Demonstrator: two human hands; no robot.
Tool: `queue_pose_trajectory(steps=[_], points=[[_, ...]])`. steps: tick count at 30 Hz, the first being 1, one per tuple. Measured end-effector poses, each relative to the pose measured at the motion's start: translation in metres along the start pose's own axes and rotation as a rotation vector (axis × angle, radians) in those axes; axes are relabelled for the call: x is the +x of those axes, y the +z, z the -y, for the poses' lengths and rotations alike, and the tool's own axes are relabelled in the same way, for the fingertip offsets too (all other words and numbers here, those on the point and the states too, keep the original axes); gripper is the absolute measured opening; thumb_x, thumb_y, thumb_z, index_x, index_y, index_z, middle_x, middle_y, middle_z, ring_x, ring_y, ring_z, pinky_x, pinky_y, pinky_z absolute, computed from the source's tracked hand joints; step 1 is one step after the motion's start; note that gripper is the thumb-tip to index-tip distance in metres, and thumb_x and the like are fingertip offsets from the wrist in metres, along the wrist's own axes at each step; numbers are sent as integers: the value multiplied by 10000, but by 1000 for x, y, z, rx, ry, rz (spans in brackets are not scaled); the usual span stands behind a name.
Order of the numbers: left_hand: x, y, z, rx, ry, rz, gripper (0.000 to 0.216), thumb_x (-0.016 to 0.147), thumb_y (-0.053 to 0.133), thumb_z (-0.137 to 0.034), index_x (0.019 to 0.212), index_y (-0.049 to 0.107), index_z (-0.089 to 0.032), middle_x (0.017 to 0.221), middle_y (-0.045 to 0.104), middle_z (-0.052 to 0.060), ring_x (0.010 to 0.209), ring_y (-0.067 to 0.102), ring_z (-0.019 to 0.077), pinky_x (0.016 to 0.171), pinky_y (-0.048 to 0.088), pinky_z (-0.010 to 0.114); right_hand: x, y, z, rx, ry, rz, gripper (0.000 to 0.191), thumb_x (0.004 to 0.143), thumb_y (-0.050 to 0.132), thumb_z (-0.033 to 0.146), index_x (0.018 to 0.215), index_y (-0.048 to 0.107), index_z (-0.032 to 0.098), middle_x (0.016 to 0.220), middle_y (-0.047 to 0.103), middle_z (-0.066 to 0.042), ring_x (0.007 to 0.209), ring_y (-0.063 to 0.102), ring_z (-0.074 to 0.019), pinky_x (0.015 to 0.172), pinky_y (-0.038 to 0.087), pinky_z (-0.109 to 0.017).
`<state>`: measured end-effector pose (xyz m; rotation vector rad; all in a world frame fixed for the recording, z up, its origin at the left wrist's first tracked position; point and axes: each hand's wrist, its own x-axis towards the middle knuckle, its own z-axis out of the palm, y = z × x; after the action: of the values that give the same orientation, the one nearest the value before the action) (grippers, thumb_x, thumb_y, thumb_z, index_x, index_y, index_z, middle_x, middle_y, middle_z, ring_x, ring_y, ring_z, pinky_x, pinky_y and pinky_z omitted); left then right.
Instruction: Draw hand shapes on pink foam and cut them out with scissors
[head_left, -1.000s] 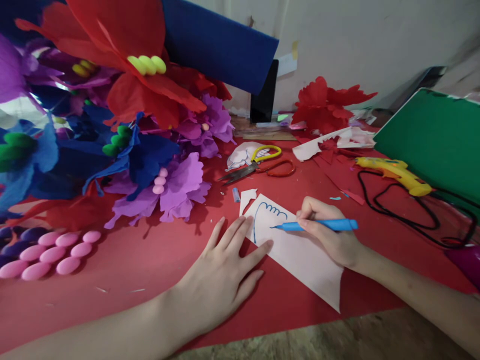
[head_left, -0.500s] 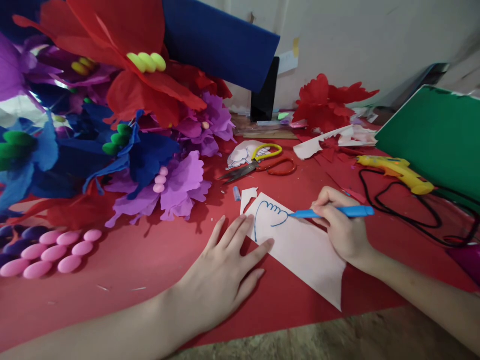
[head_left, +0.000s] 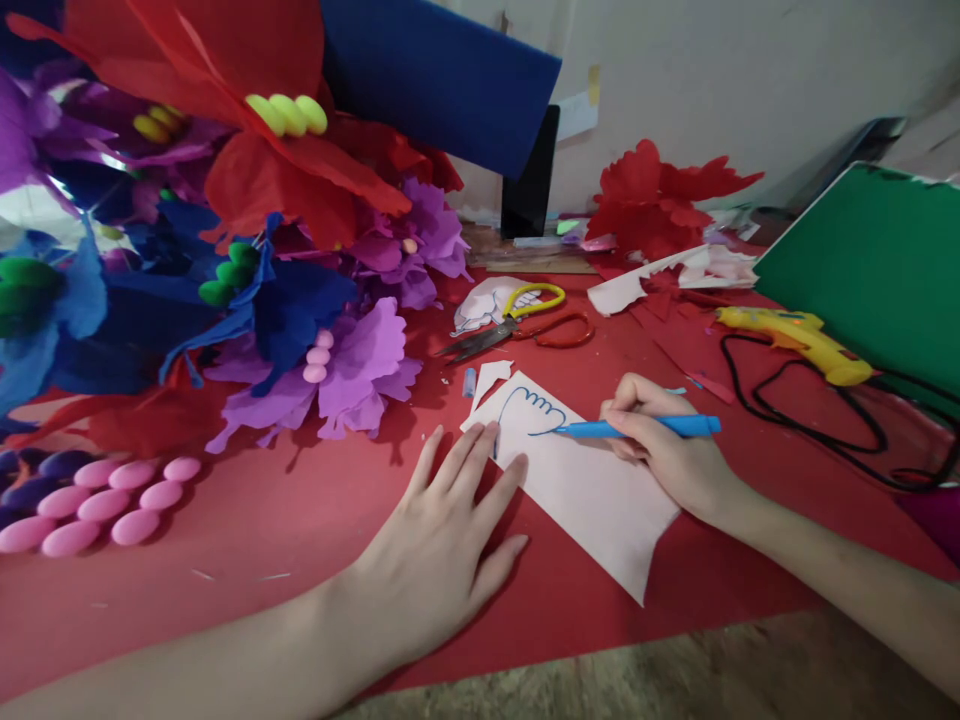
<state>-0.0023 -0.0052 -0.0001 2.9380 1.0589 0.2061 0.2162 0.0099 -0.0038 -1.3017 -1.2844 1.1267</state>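
My right hand (head_left: 667,445) grips a blue felt-tip pen (head_left: 682,426), its tip on a piece of white paper (head_left: 592,500). A scalloped blue outline (head_left: 541,402) is drawn near the paper's far left corner. Fingers spread, my left hand (head_left: 442,520) lies flat with its fingertips on the paper's left edge. Just beyond the paper are a small white scrap (head_left: 492,376) and a short blue pen cap (head_left: 469,382). Scissors (head_left: 517,325) with one yellow and one red handle lie farther back, partly over a white cut-out (head_left: 480,302) with blue lines.
Large red, blue and purple artificial flowers (head_left: 277,180) crowd the left. Pink oval pieces (head_left: 101,505) lie at the front left. To the right are a yellow glue gun (head_left: 799,345) with black cord and a green board (head_left: 870,260). A dark phone (head_left: 529,190) stands at the back.
The paper has shifted left and slightly away from me. My right hand and the pen have moved left with it, the pen tip still at the outline. My left hand stays flat.
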Motion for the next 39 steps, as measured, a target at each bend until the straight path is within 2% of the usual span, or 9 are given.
queue_pose_trajectory(steps=[7, 16, 21, 24, 26, 29, 34, 37, 39], points=[[1, 0, 1, 8, 4, 5, 481, 902, 277, -384, 1283, 448, -145, 1309, 450, 219, 1247, 371, 334, 952, 349, 577, -2, 2, 5, -11, -5, -64, 225, 656, 499, 251, 535, 324, 180, 423, 314, 77, 387, 260, -31, 387, 155, -175], [1, 0, 1, 2, 4, 12, 475, 898, 304, -382, 1292, 432, -149, 1310, 448, 210, 1253, 359, 335, 961, 334, 576, -6, -6, 0, -67, -56, -110, 197, 604, 483, 221, 475, 339, 181, 426, 312, 48, 413, 281, -64, 397, 202, -208], [0, -1, 1, -25, 3, 22, 479, 895, 311, -373, 1290, 432, -132, 1306, 446, 222, 1246, 361, 350, 941, 356, 576, -11, -8, -1, 17, -85, -9, 194, 619, 488, 188, 474, 359, 180, 426, 278, 49, 407, 261, -68, 402, 185, -215], [0, -2, 1, -21, 10, -12, 470, 895, 315, -357, 1284, 437, -124, 1313, 439, 220, 1247, 357, 356, 937, 357, 585, -9, -7, -3, 104, -79, -54, 180, 641, 511, 191, 511, 386, 184, 423, 300, 51, 402, 289, -73, 393, 203, -210], [1, -4, 1, -38, 66, -26, 433, 896, 324, -324, 1286, 434, -171, 1323, 445, 172, 1242, 371, 329, 956, 346, 576, -7, -6, -3, 125, -67, -51, 99, 705, 506, 238, 622, 488, 186, 441, 393, 41, 396, 314, -76, 383, 218, -209], [2, -5, 2, -92, 187, -4, 378, 900, 326, -294, 1250, 463, -257, 1298, 491, 87, 1199, 435, 263, 997, 318, 555, -4, -5, -2, 69, -51, 62, 178, 798, 472, 314, 874, 576, 191, 584, 547, 3, 437, 368, -73, 419, 298, -210], [3, -5, 2, -91, 179, 34, 358, 908, 305, -294, 1167, 529, -189, 1272, 514, 125, 1189, 453, 276, 991, 311, 577, -4, -4, 5, -179, -102, 126, 100, 737, 564, 267, 691, 554, 179, 573, 527, 10, 501, 464, -81, 435, 334, -186], [3, -4, 1, -66, 168, 21, 343, 909, 306, -270, 1121, 548, -151, 1279, 504, 143, 1207, 434, 290, 1006, 274, 594, -4, -4, 4, -163, -115, 191, 82, 734, 553, 235, 699, 502, 182, 616, 559, 3, 558, 521, -98, 476, 378, -188], [3, -4, 0, -68, 162, 20, 330, 905, 316, -262, 1106, 552, -147, 1278, 506, 143, 1209, 432, 294, 1009, 265, 597, -4, -4, 1, -131, -105, 193, 134, 729, 555, 234, 652, 461, 178, 572, 520, 19, 524, 487, -85, 460, 356, -178]])
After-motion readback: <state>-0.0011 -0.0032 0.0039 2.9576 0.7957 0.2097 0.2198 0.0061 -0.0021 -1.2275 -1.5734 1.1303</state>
